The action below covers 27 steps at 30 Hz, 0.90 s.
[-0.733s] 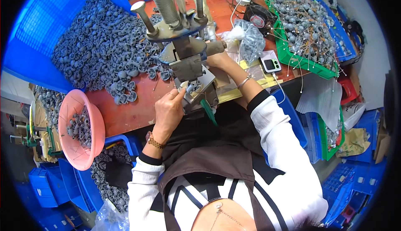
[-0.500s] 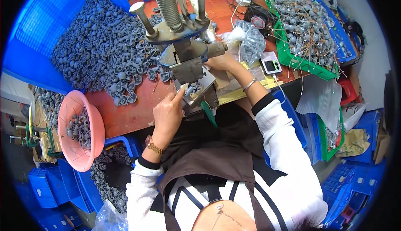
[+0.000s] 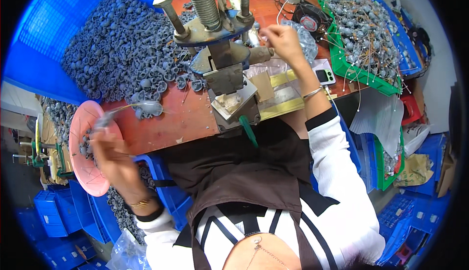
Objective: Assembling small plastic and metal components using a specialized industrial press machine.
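Note:
My left hand (image 3: 115, 160) is over the near side of the pink bowl (image 3: 108, 184), its fingers smeared by motion. A blurred grey part with a thin wire (image 3: 103, 119) shows just beyond the fingertips; whether the fingers still grip it I cannot tell. My right hand (image 3: 286, 43) is raised beside the metal press (image 3: 222, 70), to the right of its side knob, with fingers curled closed. What they hold, if anything, is hidden. Under the press head, the small block on the base (image 3: 232, 104) has no grey part on it.
A heap of grey round plastic parts (image 3: 122, 45) spills from a blue crate (image 3: 36, 60) at left. A green tray (image 3: 361, 77) of wired parts stands at right, near a small device with a screen (image 3: 323, 76) and a black fan (image 3: 311, 18). A green handle (image 3: 248, 131) juts from the press base.
My left hand has swung from the press base left to the pink bowl, and the grey part has left the base. My right hand has moved up and right.

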Motion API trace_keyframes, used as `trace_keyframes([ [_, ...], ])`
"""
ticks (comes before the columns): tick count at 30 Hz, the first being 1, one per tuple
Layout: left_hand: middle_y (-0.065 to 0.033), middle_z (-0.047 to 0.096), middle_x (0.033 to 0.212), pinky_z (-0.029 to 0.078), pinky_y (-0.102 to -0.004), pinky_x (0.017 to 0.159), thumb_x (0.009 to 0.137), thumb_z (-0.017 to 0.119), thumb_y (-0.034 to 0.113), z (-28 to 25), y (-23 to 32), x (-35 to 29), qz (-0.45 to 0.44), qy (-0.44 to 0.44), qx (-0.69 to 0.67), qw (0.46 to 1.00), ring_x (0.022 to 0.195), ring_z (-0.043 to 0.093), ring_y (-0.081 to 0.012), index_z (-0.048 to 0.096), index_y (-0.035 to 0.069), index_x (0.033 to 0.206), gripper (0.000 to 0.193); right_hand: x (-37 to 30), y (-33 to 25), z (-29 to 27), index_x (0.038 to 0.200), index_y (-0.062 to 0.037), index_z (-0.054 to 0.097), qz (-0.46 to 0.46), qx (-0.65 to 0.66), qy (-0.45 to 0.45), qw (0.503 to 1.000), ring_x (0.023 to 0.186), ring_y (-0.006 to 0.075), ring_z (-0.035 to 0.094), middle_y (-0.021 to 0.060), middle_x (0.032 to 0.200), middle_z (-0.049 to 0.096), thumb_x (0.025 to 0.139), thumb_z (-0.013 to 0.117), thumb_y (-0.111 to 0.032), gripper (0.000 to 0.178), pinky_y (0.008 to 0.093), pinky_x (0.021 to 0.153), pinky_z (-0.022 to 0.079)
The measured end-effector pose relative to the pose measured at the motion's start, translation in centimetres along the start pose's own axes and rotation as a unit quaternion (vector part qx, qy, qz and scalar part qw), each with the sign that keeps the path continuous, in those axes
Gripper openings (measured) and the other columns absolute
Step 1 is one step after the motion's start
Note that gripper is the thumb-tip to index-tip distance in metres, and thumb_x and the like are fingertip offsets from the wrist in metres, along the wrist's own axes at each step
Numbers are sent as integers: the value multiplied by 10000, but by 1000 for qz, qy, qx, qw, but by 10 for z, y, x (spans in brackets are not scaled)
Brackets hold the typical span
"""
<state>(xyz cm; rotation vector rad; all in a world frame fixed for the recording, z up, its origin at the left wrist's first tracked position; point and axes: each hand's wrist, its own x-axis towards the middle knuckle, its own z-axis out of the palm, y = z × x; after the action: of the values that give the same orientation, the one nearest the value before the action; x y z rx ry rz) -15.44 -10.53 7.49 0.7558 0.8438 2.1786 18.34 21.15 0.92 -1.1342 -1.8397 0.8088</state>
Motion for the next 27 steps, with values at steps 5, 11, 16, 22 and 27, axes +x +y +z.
trace_keyframes([
  [5,-171,574,1200,453,-367,910,992,402,206,-89,32,67,189,181,252,932,1125,547,-239,553,-32,1166,331,-9,-45,-26,1028,-30,662,-20,304,15,952,570,17,496,-11,718,621,945,541,-238,254,159,498,377],
  [11,-136,639,1040,430,-369,883,824,658,212,-26,-105,57,191,-68,697,688,1016,564,-282,636,31,1056,295,-19,-56,-26,1101,-25,618,-46,454,-40,889,573,35,510,5,726,624,957,516,-214,258,169,529,405],
  [16,-70,649,947,396,-396,760,767,692,275,-11,-154,72,183,-111,883,419,913,557,-257,664,87,970,279,-18,-49,-22,992,-26,662,30,229,-101,968,701,73,621,34,829,670,945,534,-268,278,183,587,481],
  [22,-69,644,996,405,-392,768,821,641,199,-13,-158,71,239,-104,856,447,905,569,-254,658,73,1020,237,5,-25,-25,1071,12,633,-14,294,-33,955,844,151,667,95,945,680,946,530,-198,265,243,694,544],
  [27,-43,631,1008,502,-225,717,929,519,42,1,-166,38,-32,-35,344,938,829,610,-111,599,17,1128,216,24,-20,-22,1072,18,620,37,355,-9,934,893,215,666,126,984,672,953,501,-207,281,299,754,545],
])
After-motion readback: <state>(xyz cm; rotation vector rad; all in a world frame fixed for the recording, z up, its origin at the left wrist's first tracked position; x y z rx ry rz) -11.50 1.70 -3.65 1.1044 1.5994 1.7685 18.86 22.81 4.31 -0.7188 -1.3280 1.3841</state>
